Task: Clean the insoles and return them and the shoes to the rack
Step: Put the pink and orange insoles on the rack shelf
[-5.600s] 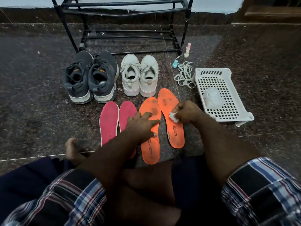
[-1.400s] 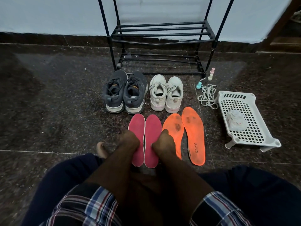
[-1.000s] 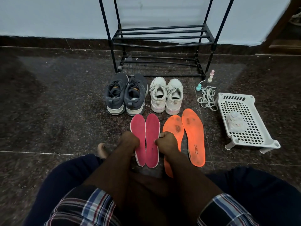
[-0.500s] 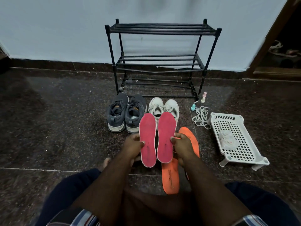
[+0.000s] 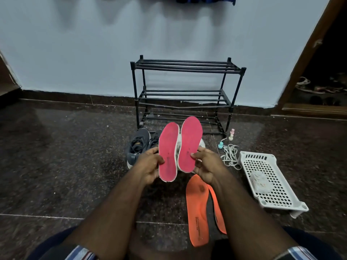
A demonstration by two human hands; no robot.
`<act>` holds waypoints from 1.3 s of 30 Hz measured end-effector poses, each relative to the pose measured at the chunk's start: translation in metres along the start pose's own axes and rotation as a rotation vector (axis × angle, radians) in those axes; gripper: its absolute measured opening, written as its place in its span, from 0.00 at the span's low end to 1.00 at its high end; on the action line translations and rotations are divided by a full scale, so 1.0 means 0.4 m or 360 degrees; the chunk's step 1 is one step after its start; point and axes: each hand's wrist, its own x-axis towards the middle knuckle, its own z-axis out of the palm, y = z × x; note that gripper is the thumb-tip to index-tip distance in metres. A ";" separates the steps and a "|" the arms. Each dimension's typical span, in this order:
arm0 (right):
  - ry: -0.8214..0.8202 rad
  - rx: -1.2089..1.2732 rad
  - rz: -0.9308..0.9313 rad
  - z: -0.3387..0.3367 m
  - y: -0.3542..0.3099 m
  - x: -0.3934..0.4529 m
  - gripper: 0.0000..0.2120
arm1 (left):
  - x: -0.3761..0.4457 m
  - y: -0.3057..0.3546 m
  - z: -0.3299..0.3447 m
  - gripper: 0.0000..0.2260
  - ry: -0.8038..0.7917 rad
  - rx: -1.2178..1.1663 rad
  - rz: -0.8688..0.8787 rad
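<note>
Left hand [image 5: 150,167] pinches one pink insole [image 5: 168,152], right hand [image 5: 205,165] the other [image 5: 189,144], both raised before the rack [image 5: 185,94]. Risk: thumb-edge grips slip; insoles drop onto shoes [image 5: 137,145].

Person seen from above: bare forearms, left hand [image 5: 149,168] and right hand [image 5: 207,167] uncovered, short plaid sleeves [image 5: 82,254] striped blue, white and red, and dark navy legwear [image 5: 54,243] at the frame's bottom.
</note>
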 end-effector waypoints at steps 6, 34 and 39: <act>0.0046 0.0098 -0.0046 0.016 -0.055 0.144 0.17 | 0.149 0.032 0.014 0.22 0.0237 -0.0127 0.0186; 0.0165 -0.0711 -0.0420 0.263 -0.309 1.020 0.12 | 0.953 0.469 -0.021 0.13 0.0690 0.0416 0.0434; 0.0135 -0.0919 -0.0340 0.237 -0.320 1.018 0.11 | 0.937 0.485 -0.039 0.09 0.0705 0.1521 0.0536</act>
